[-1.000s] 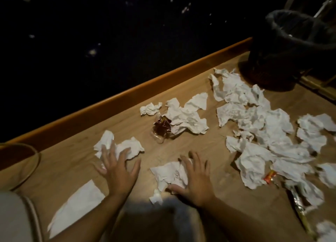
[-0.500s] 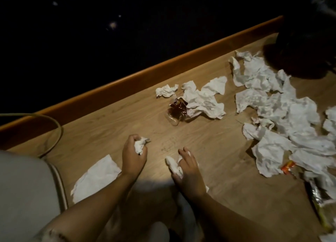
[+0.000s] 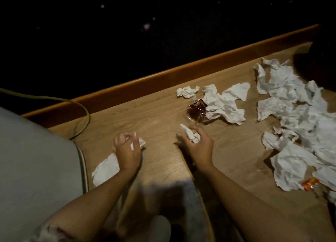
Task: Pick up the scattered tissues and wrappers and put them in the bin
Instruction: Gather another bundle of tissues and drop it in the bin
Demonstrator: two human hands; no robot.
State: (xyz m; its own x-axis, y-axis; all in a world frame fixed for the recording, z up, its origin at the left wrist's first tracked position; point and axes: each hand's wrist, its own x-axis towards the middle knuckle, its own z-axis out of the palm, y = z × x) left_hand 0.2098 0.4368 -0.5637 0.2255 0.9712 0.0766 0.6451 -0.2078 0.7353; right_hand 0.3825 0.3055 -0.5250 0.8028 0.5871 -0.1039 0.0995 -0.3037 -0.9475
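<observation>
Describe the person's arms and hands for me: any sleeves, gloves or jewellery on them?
Both forearms are bare up to the frame's bottom edge, with no sleeve in view. The left hand and right hand wear no gloves. I see no watch, bracelet or ring, though the dim light could hide a thin one. Fingernails look short and pale.

We see crumpled white tissues [image 3: 298, 125] strewn at right, a dark red wrapper [image 3: 197, 109] beside another tissue [image 3: 225, 103].
</observation>
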